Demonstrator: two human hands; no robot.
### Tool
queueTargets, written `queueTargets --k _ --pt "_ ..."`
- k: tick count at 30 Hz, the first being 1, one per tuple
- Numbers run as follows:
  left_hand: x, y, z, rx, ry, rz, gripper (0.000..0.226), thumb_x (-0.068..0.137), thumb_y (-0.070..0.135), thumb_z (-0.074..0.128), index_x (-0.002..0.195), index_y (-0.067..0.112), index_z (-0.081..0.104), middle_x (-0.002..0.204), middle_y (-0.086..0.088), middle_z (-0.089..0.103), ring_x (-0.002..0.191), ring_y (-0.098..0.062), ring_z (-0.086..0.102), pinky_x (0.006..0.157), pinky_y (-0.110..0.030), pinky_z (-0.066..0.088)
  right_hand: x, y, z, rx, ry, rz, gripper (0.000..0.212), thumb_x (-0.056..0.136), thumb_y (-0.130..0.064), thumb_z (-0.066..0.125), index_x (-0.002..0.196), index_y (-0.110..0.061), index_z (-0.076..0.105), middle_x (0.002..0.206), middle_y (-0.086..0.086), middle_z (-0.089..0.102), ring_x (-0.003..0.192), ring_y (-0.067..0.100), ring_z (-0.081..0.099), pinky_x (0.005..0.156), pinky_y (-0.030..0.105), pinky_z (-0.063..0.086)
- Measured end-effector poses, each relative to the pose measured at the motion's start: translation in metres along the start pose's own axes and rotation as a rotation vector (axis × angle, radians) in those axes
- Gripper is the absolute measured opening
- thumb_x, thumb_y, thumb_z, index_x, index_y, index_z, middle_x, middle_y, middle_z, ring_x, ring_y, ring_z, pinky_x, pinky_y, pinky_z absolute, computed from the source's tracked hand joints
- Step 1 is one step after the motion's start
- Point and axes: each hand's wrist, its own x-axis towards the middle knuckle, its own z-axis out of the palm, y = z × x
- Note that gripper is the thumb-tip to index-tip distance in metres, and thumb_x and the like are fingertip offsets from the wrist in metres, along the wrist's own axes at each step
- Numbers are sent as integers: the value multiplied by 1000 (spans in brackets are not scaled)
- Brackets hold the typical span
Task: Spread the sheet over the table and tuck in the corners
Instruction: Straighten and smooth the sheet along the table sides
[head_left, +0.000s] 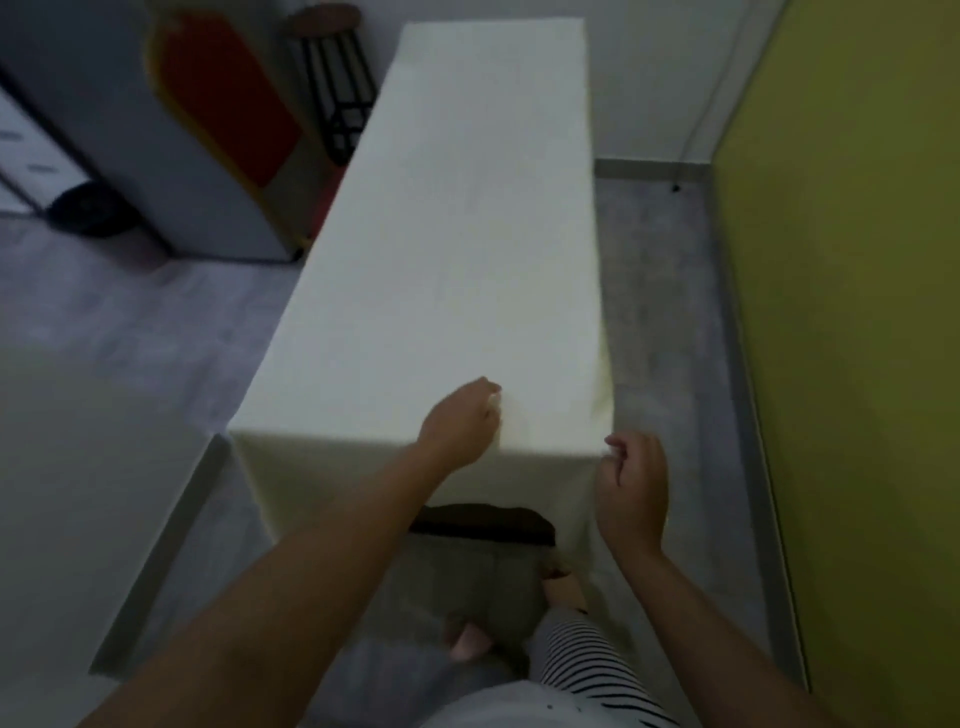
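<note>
A cream-white sheet (457, 234) covers the long narrow table from its far end to the near end and hangs down over the near side. My left hand (462, 426) lies on the near end of the tabletop, its fingers curled and pinching a small fold of the sheet. My right hand (631, 483) is at the near right corner, fingers curled, pinching the sheet's edge there. Below the hanging sheet a dark stool seat (483, 522) shows under the table.
A yellow-green wall (857, 312) runs close along the right, leaving a narrow grey floor strip (670, 338). At the back left stand a grey cabinet with a red panel (218, 104) and a black-legged stool (332, 78). My striped trouser leg (587, 654) is below.
</note>
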Motion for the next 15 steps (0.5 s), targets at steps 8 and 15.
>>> queueTargets --k 8,15 --pt "45 69 48 345 -95 446 42 103 28 29 142 15 38 156 -8 26 145 -25 21 117 -41 18 -33 62 -6 -41 -175 521 19 95 -19 47 108 -21 61 95 -4 63 75 12 57 57 26 44" --pt "45 85 70 294 -48 349 46 102 24 27 147 17 30 160 -7 15 148 -24 9 119 -43 8 -6 53 18 77 -227 410 29 88 -29 59 117 -26 54 112 -6 62 98 14 60 81 38 53"
